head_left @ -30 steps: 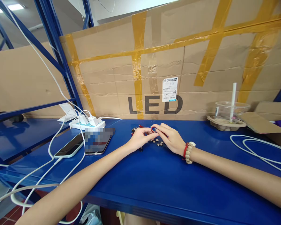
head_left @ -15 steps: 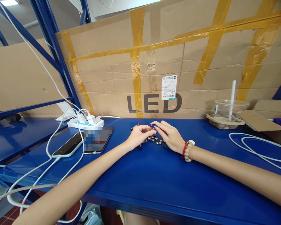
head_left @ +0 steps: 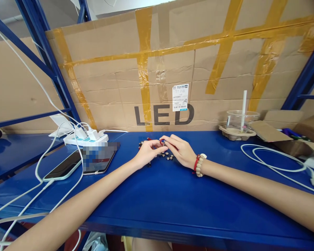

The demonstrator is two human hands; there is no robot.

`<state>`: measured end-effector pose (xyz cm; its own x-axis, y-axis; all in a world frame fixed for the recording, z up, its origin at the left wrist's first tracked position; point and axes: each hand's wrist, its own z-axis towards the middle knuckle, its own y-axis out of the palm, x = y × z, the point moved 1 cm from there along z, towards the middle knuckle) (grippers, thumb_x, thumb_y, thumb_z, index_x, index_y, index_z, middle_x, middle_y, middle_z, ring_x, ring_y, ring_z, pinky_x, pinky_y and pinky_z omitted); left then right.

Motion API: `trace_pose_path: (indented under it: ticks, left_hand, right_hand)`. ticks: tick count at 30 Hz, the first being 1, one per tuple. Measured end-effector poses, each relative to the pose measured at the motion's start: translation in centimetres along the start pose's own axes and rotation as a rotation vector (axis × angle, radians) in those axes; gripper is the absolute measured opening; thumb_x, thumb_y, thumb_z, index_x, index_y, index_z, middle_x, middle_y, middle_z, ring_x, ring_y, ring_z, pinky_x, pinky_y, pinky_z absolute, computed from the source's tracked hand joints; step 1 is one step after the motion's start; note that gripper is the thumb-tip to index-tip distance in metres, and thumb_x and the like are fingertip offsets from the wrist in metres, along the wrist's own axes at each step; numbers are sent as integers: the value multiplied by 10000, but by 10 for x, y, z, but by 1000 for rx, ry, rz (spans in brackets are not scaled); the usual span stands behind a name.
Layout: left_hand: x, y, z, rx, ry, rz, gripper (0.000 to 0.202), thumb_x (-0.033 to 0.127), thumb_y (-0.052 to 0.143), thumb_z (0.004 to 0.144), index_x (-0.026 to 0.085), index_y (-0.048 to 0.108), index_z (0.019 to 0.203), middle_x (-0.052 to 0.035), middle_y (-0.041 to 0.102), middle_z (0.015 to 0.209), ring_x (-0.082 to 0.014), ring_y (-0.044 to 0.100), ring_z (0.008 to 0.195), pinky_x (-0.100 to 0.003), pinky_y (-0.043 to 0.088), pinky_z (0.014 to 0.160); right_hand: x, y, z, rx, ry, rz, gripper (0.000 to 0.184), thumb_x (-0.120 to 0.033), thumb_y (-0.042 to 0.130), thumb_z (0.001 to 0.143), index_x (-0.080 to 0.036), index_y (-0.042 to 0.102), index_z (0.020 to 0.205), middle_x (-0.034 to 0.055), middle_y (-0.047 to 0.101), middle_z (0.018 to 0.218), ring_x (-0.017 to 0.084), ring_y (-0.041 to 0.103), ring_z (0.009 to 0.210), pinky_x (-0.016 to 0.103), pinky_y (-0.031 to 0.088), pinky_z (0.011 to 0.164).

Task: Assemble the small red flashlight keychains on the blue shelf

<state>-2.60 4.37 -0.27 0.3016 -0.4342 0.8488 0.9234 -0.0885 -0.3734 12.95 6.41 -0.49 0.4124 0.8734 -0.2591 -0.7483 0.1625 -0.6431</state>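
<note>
Fingertips together, my left hand (head_left: 146,153) and my right hand (head_left: 181,150) meet over the blue tabletop (head_left: 157,195). Pinched between them is a small red ring (head_left: 162,141), thin like a loop of wire or cord; its finer detail is too small to make out. Under and around the fingers lie several small, shiny round metal pieces (head_left: 170,158), partly covered by the hands. A small dark piece (head_left: 149,164) rests just below my left hand. A red cord and a beaded bracelet (head_left: 199,165) circle my right wrist.
Two phones (head_left: 64,166) lie at left by a white power strip (head_left: 87,139) with trailing cables. At right are a clear cup (head_left: 242,120) with a straw in a cardboard holder, an opened carton (head_left: 295,143) and a coiled white cable (head_left: 272,164). A large taped cardboard box (head_left: 115,94) stands behind.
The camera view has turned slightly right, so everything appears shifted left. Both hands keep nearly the same pinch on the red ring.
</note>
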Motion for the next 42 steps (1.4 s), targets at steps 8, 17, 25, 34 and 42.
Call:
trace_pose_path:
  ticks: [8, 17, 25, 34, 42]
  left_hand:
    - [0, 3, 2, 17, -65, -126, 340, 384, 642, 672, 125, 633, 893, -41, 653, 807, -128, 553, 692, -225, 416, 630]
    - [2, 1, 1, 20, -56, -146, 324, 429, 613, 694, 136, 634, 832, -18, 622, 765, -98, 512, 647, -214, 401, 627]
    - [2, 1, 0, 18, -77, -168, 312, 417, 613, 698, 127, 627, 813, -16, 605, 750, -84, 498, 624, -205, 398, 610]
    - [4, 1, 0, 18, -105, -200, 378, 376, 650, 671, 123, 629, 952, -57, 644, 878, -113, 549, 686, -231, 411, 644]
    - [3, 1, 1, 7, -99, -138, 307, 362, 622, 701, 105, 646, 868, -45, 645, 792, -93, 523, 619, -208, 393, 588]
  right_hand:
    - [7, 1, 1, 70, 65, 81, 274, -251, 322, 913, -216, 543, 1072, 25, 539, 824, 126, 521, 734, 237, 407, 699]
    - [5, 1, 1, 57, 66, 83, 280, -256, 323, 914, -217, 545, 1081, 29, 566, 861, 130, 536, 766, 243, 415, 733]
    - [6, 1, 0, 53, 65, 73, 278, -262, 339, 911, -228, 539, 1101, 24, 571, 864, 128, 541, 757, 242, 419, 730]
    - [5, 1, 0, 46, 80, 56, 291, -279, 323, 914, -223, 537, 1104, 25, 566, 830, 130, 537, 736, 241, 419, 710]
    - [5, 2, 0, 16, 74, 50, 299, -302, 321, 915, -229, 538, 1108, 26, 565, 837, 132, 538, 740, 241, 418, 725]
